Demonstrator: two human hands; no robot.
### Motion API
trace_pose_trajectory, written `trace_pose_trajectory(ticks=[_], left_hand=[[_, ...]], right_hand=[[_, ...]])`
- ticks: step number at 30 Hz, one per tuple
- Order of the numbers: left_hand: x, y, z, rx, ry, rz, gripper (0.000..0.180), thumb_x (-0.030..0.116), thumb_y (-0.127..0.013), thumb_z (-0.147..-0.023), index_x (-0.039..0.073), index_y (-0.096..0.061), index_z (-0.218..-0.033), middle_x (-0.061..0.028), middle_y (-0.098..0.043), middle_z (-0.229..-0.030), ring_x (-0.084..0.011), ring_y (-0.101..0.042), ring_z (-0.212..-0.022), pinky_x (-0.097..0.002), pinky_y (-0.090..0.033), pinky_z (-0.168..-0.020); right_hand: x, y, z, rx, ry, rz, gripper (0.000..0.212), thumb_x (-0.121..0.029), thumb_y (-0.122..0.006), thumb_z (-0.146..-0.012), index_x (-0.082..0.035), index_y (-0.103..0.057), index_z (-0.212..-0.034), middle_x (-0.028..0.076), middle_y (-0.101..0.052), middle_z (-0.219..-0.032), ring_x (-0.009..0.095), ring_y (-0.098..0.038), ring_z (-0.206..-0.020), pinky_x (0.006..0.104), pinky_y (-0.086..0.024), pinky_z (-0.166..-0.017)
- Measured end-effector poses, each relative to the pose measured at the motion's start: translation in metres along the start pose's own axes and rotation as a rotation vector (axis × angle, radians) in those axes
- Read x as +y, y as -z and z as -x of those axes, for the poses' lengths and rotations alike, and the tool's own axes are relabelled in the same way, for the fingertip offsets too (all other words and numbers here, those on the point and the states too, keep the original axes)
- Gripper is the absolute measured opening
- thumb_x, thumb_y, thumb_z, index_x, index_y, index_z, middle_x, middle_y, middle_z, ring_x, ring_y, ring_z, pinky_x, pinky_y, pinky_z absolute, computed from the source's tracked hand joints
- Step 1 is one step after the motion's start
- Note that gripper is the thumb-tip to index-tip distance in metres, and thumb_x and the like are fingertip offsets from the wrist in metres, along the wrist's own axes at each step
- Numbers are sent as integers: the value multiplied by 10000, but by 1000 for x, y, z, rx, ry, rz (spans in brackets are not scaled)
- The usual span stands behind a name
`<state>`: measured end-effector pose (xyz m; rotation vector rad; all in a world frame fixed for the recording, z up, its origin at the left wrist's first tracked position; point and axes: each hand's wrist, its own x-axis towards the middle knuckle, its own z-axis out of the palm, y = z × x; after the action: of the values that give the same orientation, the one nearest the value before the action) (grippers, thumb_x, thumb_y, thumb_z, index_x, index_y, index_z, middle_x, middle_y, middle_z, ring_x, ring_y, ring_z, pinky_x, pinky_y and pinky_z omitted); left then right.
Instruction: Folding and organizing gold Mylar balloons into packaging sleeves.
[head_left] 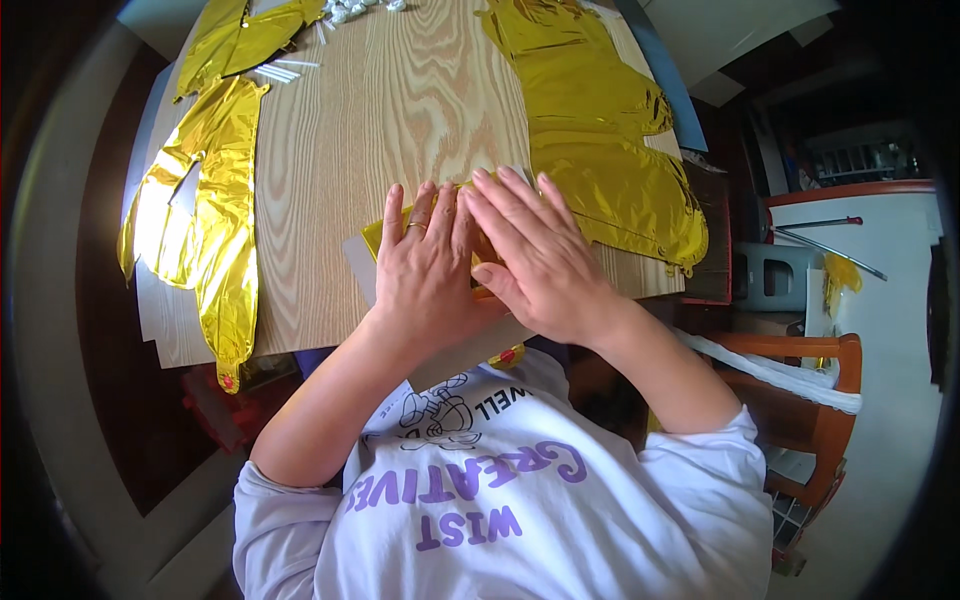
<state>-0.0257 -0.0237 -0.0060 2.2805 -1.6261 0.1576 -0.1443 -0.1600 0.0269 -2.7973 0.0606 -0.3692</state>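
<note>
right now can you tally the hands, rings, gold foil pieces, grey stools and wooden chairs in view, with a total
Hands: 2 (left hand, right hand)
Ring: 1
Gold foil pieces: at least 3 (left, right, under the hands; overlaps hide the exact count)
Grey stool: 1
Wooden chair: 1
Total: at least 8

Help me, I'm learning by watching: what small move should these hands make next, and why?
Probably slide the right hand lightly across the gold foil while the left hand braces it. Both hands lie palm-down over it, fingers extended, which suits smoothing better than gripping.
</note>
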Motion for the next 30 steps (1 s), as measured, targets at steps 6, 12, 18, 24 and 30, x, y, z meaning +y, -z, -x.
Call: trace_pose_trajectory(ticks=[6,12,18,24,30], left_hand=[[1,0,3,36,36,99,973,558,-701,-743,-48,-445,-1459,-216,-534,-1436,-385,-461,-1391,-592,-161,-1213],[-8,7,15,-57,45,135,1118,704,-692,-744,-39,-368,-1513,-208,-443,-1533,-366,-344,-1481,-572,-140,-1224],[-5,15,5,-121,3,178,1167,712,-694,-741,-31,-296,-1549,-197,-383,-1579,-359,-301,-1503,-558,-143,-1231],[-20,15,19,-174,-1,183,1191,650,-772,-694,-29,-296,-1549,-187,-363,-1594,-342,-308,-1502,-544,-170,-1230],[-40,35,46,-239,69,100,1290,783,-717,-654,-29,-285,-1558,-178,-346,-1607,-316,-257,-1528,-544,-112,-1241]], right_hand=[[30,-37,6,-124,-26,122,783,-560,-407,-1022,1,-316,-1559,190,-276,-1634,339,-216,-1531,565,-93,-1237],[30,-41,10,-136,-29,128,826,-556,-466,-999,-40,-229,-1599,181,-184,-1666,344,-163,-1545,586,-72,-1231],[30,-39,6,-135,-13,126,847,-518,-528,-976,-19,-229,-1592,194,-196,-1658,370,-183,-1535,601,-92,-1226],[30,-38,6,-141,-2,139,831,-491,-540,-973,-15,-243,-1586,200,-177,-1664,371,-155,-1541,585,-73,-1234],[30,-38,6,-158,-10,152,820,-519,-500,-991,-16,-243,-1586,203,-173,-1665,391,-149,-1539,578,-60,-1238]])
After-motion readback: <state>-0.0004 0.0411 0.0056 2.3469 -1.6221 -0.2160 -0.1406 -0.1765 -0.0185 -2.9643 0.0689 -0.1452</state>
